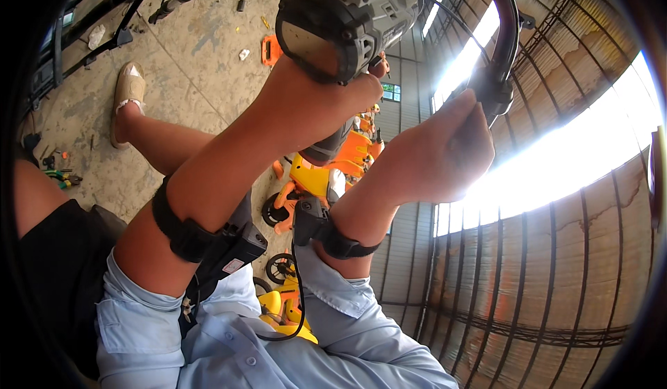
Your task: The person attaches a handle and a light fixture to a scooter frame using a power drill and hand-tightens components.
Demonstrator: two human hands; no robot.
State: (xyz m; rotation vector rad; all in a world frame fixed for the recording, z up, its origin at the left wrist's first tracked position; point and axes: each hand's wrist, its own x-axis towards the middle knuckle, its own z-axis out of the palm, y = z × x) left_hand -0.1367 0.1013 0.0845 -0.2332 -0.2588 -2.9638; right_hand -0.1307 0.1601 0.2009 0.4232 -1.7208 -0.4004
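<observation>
The cordless drill point(347, 17), grey and black with a bulky battery end turned toward the camera, sits high in the upper middle of the view, held in the left hand point(316, 101). That hand wraps around the drill's grip from below, fingers closed tight on it, the wrist bent upward and the forearm rising steeply from the lower left. A black wrist strap point(182, 230) with a small black device circles that forearm just above the rolled pale-blue shirt sleeve point(149, 323). The right hand point(445, 153) lies just beside and to the right of the left, raised to about the same height, its fingers curled shut around a black curved handlebar tube point(506, 35) where a black clamp fitting point(495, 90) sits on it. The right forearm comes up from the lower middle, also wearing a black strap point(340, 243) with a cable running down from it. The drill's front end is hidden behind the left hand, so I cannot tell what it touches. Beyond the hands stand orange and yellow ride-on toy vehicles point(326, 174) on the concrete floor point(201, 42). At the left, a bare leg ends in a foot wearing a beige slipper point(128, 87), well apart from the hands. Corrugated metal walls point(528, 285) and bright window strips fill the right.
</observation>
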